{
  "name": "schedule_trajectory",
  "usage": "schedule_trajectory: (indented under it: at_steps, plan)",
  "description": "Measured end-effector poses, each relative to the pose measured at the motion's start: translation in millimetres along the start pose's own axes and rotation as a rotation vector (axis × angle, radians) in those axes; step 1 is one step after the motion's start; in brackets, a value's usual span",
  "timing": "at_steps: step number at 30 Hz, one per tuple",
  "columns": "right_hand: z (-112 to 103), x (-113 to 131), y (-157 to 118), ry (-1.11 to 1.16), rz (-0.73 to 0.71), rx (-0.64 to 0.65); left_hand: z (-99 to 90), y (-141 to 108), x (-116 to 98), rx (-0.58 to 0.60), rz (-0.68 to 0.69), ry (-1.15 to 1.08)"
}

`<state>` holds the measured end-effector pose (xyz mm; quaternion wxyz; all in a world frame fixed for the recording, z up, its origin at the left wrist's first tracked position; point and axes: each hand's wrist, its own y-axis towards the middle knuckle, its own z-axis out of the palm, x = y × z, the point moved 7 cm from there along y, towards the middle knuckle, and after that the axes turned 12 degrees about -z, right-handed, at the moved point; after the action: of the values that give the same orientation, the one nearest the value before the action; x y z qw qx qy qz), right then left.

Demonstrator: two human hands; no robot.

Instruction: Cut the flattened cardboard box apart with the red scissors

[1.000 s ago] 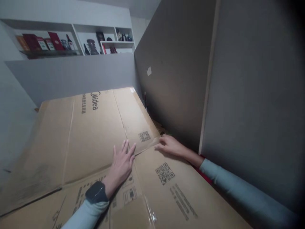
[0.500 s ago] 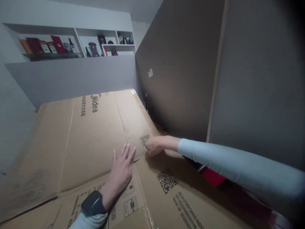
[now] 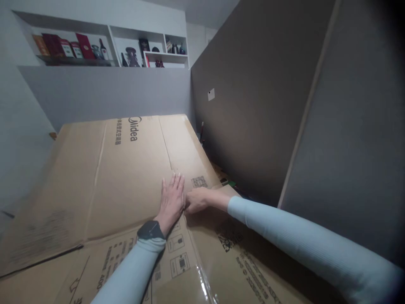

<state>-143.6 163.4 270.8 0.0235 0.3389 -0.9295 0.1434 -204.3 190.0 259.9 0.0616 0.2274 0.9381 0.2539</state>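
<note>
A large flattened cardboard box (image 3: 136, 177) with "Midea" print spreads out before me, creased and taped. My left hand (image 3: 172, 200) lies flat on it, fingers stretched forward beside a crease; a dark band or watch is on that wrist. Close to its right is my right hand (image 3: 196, 200), fingers curled down at the fold between the upper and lower panels. Its fingertips are hidden, so whatever they grip does not show. Under the right forearm the lower panel's edge stands slightly raised. A printed QR code (image 3: 199, 182) shows just above the right hand.
A tall dark panel (image 3: 253, 105) rises along the right, with a small white tag (image 3: 211, 94). Behind the cardboard is a low grey partition (image 3: 120, 90). Wall shelves (image 3: 109, 50) above hold boxes, bottles and vases. Small items lie in the gap beside the panel.
My right hand has moved left along the fold, close to my left hand. The left hand has shifted slightly up the cardboard, its fingers closer together. The panel edge at right looks more lifted.
</note>
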Motion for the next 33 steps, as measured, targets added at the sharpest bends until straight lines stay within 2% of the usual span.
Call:
schedule_trajectory:
  at_steps: [5,11,20,25,30,33]
  plan:
    - [1.0,6.8,-2.2,-0.021,0.001,0.054,5.7,11.0,5.6,-0.040,-0.009,-0.009]
    - [-1.5,7.9,-14.5,-0.085,0.091,-0.047,6.2,15.0,7.3,-0.080,-0.004,-0.039]
    - [-17.6,20.2,-21.4,-0.137,0.111,-0.175,4.3,15.7,10.3,-0.063,-0.010,-0.197]
    - [-15.3,14.8,-29.5,-0.063,0.072,-0.195,-6.0,13.0,15.7,0.026,0.010,-0.377]
    - [-10.1,2.9,-33.1,0.047,0.052,-0.276,-25.7,-15.7,13.2,0.224,0.110,-0.598]
    - [-7.7,-0.5,-35.8,0.104,0.058,-0.337,-34.1,-30.3,11.5,0.322,0.095,-0.663]
